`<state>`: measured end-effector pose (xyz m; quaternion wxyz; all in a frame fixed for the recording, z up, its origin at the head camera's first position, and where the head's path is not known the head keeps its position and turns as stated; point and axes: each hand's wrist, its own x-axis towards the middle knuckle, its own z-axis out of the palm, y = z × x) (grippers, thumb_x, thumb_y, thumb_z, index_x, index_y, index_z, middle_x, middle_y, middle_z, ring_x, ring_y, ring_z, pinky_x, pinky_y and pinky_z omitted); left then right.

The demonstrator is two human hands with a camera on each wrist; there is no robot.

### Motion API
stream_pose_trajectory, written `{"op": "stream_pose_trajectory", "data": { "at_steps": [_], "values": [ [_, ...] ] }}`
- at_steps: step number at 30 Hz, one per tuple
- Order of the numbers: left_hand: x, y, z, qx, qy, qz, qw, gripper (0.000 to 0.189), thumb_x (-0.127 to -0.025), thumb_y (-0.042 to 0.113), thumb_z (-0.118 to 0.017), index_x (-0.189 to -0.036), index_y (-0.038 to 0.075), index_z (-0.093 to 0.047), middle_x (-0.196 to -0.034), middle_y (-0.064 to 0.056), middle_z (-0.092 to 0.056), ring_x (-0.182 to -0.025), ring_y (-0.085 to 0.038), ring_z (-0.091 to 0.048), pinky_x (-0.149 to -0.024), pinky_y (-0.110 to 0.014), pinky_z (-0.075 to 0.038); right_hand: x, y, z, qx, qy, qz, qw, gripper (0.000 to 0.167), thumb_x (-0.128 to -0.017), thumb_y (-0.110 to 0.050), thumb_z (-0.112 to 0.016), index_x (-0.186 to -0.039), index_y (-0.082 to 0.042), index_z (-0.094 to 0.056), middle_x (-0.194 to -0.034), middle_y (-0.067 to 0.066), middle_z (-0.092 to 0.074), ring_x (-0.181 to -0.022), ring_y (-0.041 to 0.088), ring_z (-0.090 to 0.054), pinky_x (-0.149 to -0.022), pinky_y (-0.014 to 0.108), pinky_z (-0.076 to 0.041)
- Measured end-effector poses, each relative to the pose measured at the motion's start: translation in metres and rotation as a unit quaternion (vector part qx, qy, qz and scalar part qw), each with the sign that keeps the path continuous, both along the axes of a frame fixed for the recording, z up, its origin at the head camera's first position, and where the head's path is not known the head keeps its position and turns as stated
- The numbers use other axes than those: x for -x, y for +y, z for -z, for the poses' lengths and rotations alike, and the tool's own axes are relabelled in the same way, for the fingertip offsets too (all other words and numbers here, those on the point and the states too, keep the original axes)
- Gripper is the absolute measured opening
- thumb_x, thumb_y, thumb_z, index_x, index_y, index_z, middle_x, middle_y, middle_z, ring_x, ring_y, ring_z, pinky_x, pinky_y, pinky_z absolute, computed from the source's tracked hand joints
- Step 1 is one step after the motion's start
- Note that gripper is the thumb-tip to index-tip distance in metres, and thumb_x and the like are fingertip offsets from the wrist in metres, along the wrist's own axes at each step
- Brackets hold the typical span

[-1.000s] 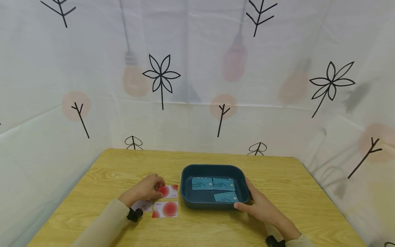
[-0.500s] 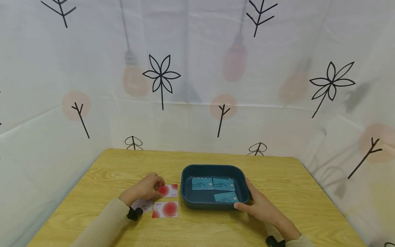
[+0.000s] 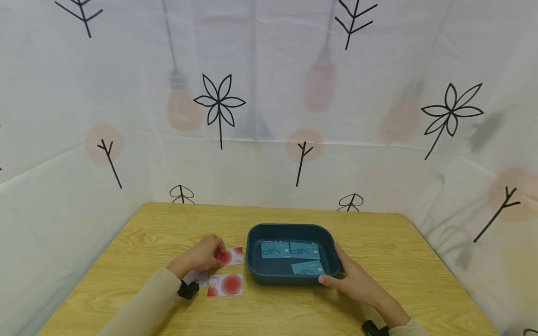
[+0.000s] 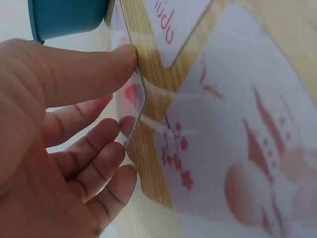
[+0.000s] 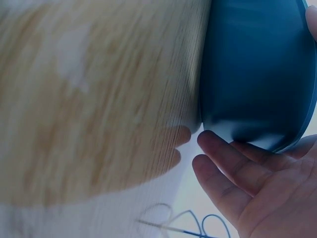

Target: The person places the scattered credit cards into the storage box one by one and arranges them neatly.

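Observation:
My left hand pinches a white card with red circles by its left end, left of the blue box. In the left wrist view the thumb lies on one face of this card and fingers on the other, its edge close over the table. A similar card lies just in front. Another white card, printed with reddish flowers, lies partly hidden under my left wrist. My right hand holds the right end of the dark blue box, thumb at its front corner and fingers along its right side.
Three teal cards lie inside the box, two side by side at the back and one at the front right. The wooden table ends at a patterned white curtain behind and on both sides.
My left hand has shifted slightly right and away from me with the pinched card, which now sits a little farther back and tilted. The right hand and the box have not moved.

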<state>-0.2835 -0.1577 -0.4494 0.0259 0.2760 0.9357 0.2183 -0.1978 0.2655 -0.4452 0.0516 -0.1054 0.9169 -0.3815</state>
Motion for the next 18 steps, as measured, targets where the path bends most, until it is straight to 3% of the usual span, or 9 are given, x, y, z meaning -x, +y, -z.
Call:
{"op": "stream_pose_trajectory", "data": {
  "at_steps": [9, 18],
  "values": [
    [0.0027, 0.0076, -0.0005, 0.006, -0.035, -0.04, 0.9986, 0.038, -0.073, 0.014, -0.082, -0.102, 0.002, -0.061, -0.091, -0.004, -0.05, -0.083, -0.018, -0.043, -0.075, -0.037, -0.041, 0.0004, 0.0007, 0.0009, -0.009, 0.005, 0.003, 0.9999, 0.107, -0.084, -0.051, -0.067, -0.153, -0.005, 0.002, -0.155, 0.024, -0.015, -0.133, 0.039, -0.036, -0.101, 0.056, -0.035],
    [0.0043, 0.0108, 0.0015, 0.002, -0.055, -0.055, 0.997, 0.037, -0.071, 0.015, -0.083, -0.099, 0.005, -0.061, -0.088, -0.002, -0.049, -0.083, -0.019, -0.043, -0.073, -0.036, -0.04, -0.0004, 0.0, -0.0008, -0.005, 0.003, 0.002, 1.0, 0.108, -0.084, -0.05, -0.068, -0.152, -0.004, 0.002, -0.154, 0.025, -0.015, -0.132, 0.04, -0.036, -0.101, 0.056, -0.035]
  ]
}}
